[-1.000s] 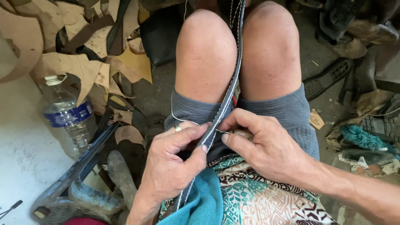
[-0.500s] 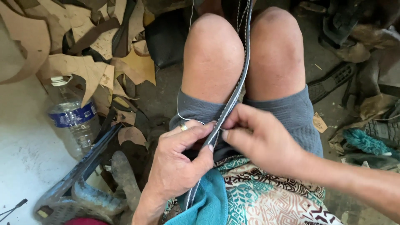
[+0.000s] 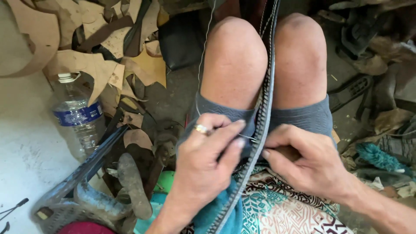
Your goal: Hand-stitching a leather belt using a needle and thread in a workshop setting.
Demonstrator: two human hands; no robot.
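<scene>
Two hands are seen low in the head view, brought together over the lap. The left hand (image 3: 206, 160) is raised from the near edge with the wrist bent, a ring worn on one finger; its thumb and fingertips are pinched on a thin needle (image 3: 247, 137) just at the left edge of a dark strap (image 3: 262, 117). The right hand (image 3: 307, 162) is reached in from the near right, forearm angled across a patterned cloth (image 3: 286, 208); its fingers are curled and pressed against the right edge of the strap, and something brown is partly covered under the palm, though what it is cannot be told.

The strap is long, narrow and dark grey, with a row of stitches along its edge. It is run from the near lap up between the two bare knees and out past the far edge. A pale thread (image 3: 203, 52) is stretched from the left hand's side upward beside the left knee.

Farther to the left, a clear plastic bottle (image 3: 78, 115) with a blue label is stood on a pale floor (image 3: 26, 160). Beyond it, tan leather scraps (image 3: 93, 65) are heaped.
</scene>
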